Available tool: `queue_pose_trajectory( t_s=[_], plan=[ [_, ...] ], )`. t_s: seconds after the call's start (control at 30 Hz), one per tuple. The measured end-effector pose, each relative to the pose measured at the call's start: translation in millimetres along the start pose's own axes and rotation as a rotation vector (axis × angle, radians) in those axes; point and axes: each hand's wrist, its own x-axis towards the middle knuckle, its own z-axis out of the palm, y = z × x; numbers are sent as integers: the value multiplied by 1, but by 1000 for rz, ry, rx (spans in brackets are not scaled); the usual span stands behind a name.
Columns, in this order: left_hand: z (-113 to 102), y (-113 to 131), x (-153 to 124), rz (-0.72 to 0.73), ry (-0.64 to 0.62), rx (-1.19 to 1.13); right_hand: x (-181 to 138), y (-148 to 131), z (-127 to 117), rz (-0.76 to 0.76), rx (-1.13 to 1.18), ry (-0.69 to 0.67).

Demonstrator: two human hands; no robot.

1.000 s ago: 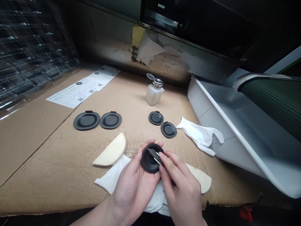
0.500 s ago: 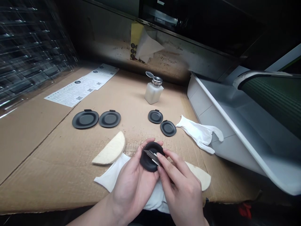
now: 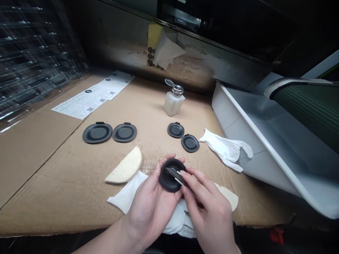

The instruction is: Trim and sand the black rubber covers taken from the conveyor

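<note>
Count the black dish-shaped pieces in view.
5: far-left piece, its right neighbour, piece nearest the bottle, piece beside the white glove, held piece in the left hand. Others may be hidden.

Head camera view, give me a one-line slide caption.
Left hand cradles a round black piece while the right hand pinches a blade-like tool over it.

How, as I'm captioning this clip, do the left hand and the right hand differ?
The left hand is turned palm up, while the right hand shows its back. The left hand cradles a round black dish; the right hand pinches a thin, blade-like tool over it. Both are bare.
</note>
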Motion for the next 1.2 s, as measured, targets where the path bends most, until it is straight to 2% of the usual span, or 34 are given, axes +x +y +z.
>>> queue_pose_trajectory(
  t_s=[0.17, 0.37, 0.53, 0.7, 0.83, 0.93, 1.03, 1.2],
  plan=[
    [0, 1, -3, -1, -63, 58, 1, 31, -27, 19, -145, 33],
    [0, 0, -3, -42, -81, 86, -9, 90, -43, 70, -331, -144],
    [1, 0, -5, -50, -119, 131, -2, 103, -45, 87, -361, -171],
    [3, 1, -6, -62, -73, 112, 48, 97, -36, 54, -253, -184],
    [4, 2, -6, -55, -41, 81, 92, 108, -15, 115, -199, -226],
    [3, 3, -6, -49, -31, 74, 109, 119, -6, 177, -89, -220],
    [1, 4, -6, -50, -33, 71, 113, 126, -6, 274, 88, -144],
    [-4, 2, -7, -20, -91, 159, 112, 125, -13, 404, 461, 100]
  ],
)
